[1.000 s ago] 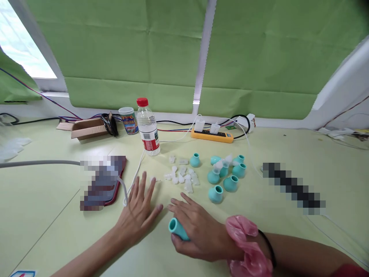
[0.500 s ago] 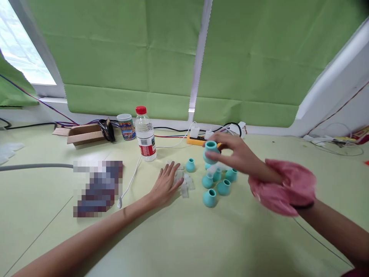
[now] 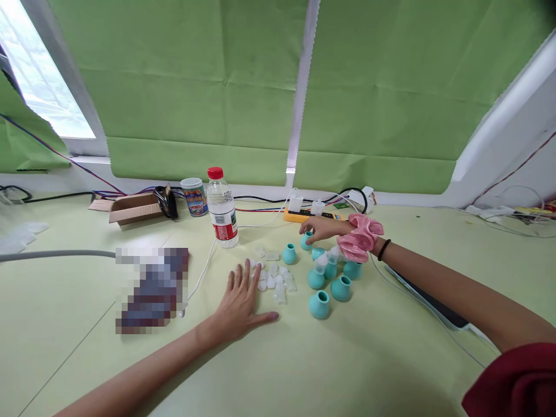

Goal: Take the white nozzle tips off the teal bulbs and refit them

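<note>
Lying flat with fingers spread, my left hand [image 3: 238,301] touches the near-left side of a pile of small translucent plastic pieces [image 3: 271,281]. My right hand [image 3: 319,229], with a pink scrunchie [image 3: 360,237] at the wrist, has its fingers round a small teal squeeze bulb [image 3: 306,241] standing on the table behind the others. Several more open-necked teal bulbs [image 3: 319,305] stand in front of that hand. Two bulbs there carry translucent tips [image 3: 321,262] in their necks. A lone teal bulb [image 3: 289,254] stands between the pile and the group.
Behind the hands are an orange power strip [image 3: 296,215] with white plugs, a red-capped bottle [image 3: 223,217], a can [image 3: 194,198] and an open cardboard box [image 3: 136,209]. A dark flat device [image 3: 428,298] lies under my right forearm. A white cable [image 3: 203,275] runs left of my left hand.
My right hand has gone from above the group to behind it, lowering a teal bulb to the table. My left hand has drawn back off the translucent pieces, uncovering more of them.
</note>
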`<act>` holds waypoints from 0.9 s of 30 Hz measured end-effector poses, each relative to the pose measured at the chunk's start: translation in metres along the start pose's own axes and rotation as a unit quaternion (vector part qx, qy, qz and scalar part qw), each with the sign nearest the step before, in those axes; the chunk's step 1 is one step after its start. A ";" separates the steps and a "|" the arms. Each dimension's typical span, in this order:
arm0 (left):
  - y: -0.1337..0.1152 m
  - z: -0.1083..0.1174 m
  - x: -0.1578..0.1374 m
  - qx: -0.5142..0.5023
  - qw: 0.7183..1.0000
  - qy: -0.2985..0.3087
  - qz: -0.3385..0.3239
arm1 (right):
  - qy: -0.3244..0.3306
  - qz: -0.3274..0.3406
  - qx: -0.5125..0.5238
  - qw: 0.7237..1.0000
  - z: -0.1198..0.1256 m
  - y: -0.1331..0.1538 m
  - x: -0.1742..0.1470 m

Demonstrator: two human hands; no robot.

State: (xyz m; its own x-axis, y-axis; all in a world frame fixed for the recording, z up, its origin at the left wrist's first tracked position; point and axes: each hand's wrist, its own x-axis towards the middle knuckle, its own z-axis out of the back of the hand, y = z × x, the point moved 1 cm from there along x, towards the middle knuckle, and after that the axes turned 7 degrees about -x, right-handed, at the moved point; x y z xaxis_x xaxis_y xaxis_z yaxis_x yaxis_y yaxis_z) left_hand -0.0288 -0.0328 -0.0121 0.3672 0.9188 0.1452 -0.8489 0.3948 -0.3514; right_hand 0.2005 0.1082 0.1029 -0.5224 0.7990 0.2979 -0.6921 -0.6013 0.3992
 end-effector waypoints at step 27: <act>-0.016 0.011 0.041 -0.083 0.994 -0.025 -0.064 | 0.036 -0.010 -0.061 0.997 -0.014 -0.005 -0.107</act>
State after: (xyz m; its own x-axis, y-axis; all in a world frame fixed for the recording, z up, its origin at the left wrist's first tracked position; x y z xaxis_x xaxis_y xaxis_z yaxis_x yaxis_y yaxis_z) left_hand -0.0043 -0.0015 0.0099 0.4457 0.8617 0.2427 -0.7199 0.5061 -0.4750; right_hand 0.2528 0.0253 0.0566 -0.5399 0.8109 0.2258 -0.7559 -0.5851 0.2937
